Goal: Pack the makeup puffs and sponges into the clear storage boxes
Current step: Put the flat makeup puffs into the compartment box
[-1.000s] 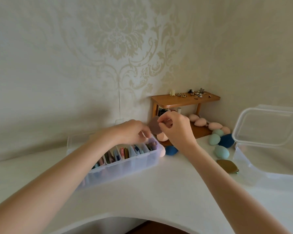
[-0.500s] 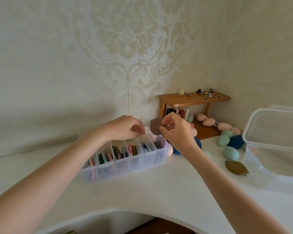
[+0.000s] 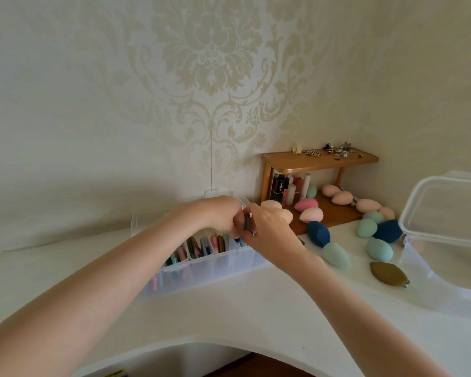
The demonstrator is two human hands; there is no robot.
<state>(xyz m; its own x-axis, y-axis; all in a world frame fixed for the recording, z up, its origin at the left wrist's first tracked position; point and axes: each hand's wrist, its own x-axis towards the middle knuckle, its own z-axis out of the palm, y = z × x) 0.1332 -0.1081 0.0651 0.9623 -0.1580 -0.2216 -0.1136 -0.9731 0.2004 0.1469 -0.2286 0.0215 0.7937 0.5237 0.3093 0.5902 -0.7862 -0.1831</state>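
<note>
A clear divided storage box [image 3: 215,270] sits on the white table, with several flat puffs standing on edge in its compartments. My right hand [image 3: 269,232] pinches a flat mauve puff [image 3: 247,223] edge-on over the box's right end. My left hand [image 3: 220,216] is closed against the same puff from the left. Egg-shaped sponges lie to the right: a dark blue sponge [image 3: 318,233], a mint sponge [image 3: 336,255], a teal sponge [image 3: 379,249] and pink ones [image 3: 312,214]. An olive flat puff [image 3: 388,273] lies near a second clear box [image 3: 446,276].
A small wooden shelf [image 3: 320,161] stands in the corner with trinkets on top and cosmetics tubes [image 3: 279,189] underneath. The second box's clear lid [image 3: 446,210] stands raised at the right. The table's front edge curves inward below my arms.
The mauve puff has turned from face-on to edge-on and come down toward the box's right end. Both hands have drawn together around it.
</note>
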